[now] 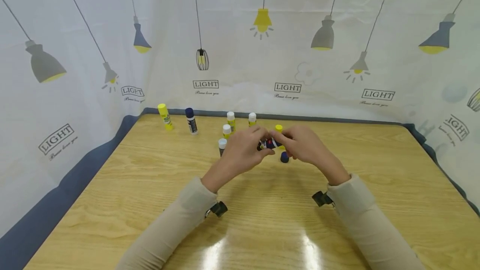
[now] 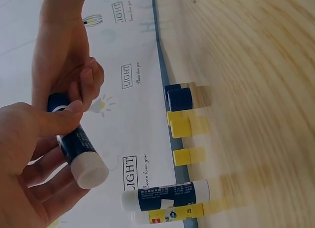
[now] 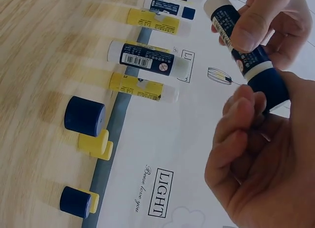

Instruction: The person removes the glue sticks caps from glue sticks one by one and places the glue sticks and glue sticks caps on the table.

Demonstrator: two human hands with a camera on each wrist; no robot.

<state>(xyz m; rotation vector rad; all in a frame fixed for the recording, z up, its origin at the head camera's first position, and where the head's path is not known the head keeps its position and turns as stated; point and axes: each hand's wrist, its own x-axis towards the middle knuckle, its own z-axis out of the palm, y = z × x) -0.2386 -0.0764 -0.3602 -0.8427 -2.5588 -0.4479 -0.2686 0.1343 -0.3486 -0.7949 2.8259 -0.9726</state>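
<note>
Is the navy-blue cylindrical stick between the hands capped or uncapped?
Capped: the stick has a round navy cap over one end; whether fully seated, I cannot tell.

White, lightly creased sheeting (image 1: 232, 24) walls three sides, printed with grey, blue and yellow hanging lamps (image 1: 323, 34) (the boxed word LIGHT (image 1: 288, 88) repeats beneath them). A dark blue-grey lower band (image 1: 41, 224) borders the pale yellow-brown wood-grain table (image 1: 112, 186), where two bright white reflections (image 1: 311, 253) gleam.
</note>
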